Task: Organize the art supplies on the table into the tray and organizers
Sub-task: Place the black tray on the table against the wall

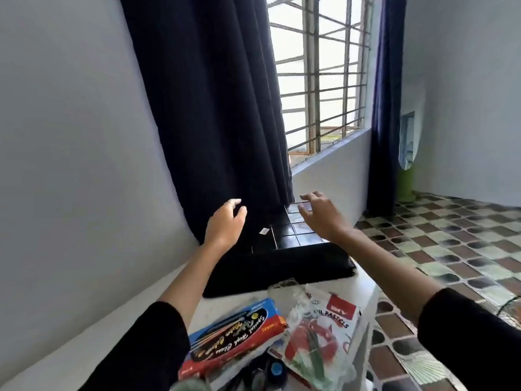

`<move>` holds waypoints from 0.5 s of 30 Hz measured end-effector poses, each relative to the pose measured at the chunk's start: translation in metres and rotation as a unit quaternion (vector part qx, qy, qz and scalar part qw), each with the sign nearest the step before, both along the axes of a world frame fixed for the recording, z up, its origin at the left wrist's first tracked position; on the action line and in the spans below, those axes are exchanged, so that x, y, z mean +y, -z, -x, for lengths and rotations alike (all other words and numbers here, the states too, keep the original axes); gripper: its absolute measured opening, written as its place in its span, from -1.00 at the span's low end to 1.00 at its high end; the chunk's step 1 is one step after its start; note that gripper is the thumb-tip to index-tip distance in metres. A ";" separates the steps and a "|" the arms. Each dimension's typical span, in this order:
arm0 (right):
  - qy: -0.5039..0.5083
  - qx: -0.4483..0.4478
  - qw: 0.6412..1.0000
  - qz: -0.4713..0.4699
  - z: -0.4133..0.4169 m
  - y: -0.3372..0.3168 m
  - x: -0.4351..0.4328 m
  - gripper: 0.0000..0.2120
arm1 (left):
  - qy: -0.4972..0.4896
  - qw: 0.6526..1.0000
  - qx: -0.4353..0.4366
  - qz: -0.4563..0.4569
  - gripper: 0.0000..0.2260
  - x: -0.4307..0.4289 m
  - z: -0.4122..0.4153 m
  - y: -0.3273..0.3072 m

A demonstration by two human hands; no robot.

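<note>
A black tray (282,270) with a grid of small compartments (296,230) sits at the far end of the white table (118,314). My left hand (225,224) hovers over its left side with loosely curled fingers and holds nothing. Over the compartments on the right hangs my right hand (321,215), fingers spread and empty. A small white scrap (264,231) lies in the tray between my hands. Near me lie a blue and red box of colours (239,337), an oil pastels box (335,314) and a clear packet (310,348).
A dark curtain (214,108) hangs right behind the tray, beside a barred window (318,71). The table's right edge drops to a chequered tile floor (451,244). A dark round item (276,369) lies at the table's near end.
</note>
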State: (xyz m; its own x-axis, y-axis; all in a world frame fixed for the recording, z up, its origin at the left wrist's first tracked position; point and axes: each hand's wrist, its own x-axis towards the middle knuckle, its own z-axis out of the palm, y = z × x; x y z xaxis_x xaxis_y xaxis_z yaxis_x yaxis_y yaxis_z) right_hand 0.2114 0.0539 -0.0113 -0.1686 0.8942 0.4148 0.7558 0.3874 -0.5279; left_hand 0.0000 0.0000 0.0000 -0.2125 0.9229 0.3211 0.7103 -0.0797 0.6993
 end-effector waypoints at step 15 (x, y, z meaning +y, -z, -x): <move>0.061 -0.077 0.973 0.211 -0.037 0.087 0.121 -0.40 | -0.232 0.952 0.058 0.192 -0.30 0.095 0.053 0.100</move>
State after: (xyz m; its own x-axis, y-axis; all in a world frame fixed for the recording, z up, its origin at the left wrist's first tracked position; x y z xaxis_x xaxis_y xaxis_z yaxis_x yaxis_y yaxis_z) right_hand 0.2488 0.1753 -0.0980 -0.0827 0.9965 -0.0144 0.8652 0.0646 -0.4972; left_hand -0.0530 0.0946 -0.0999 -0.6097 0.7922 0.0256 0.6808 0.5068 0.5288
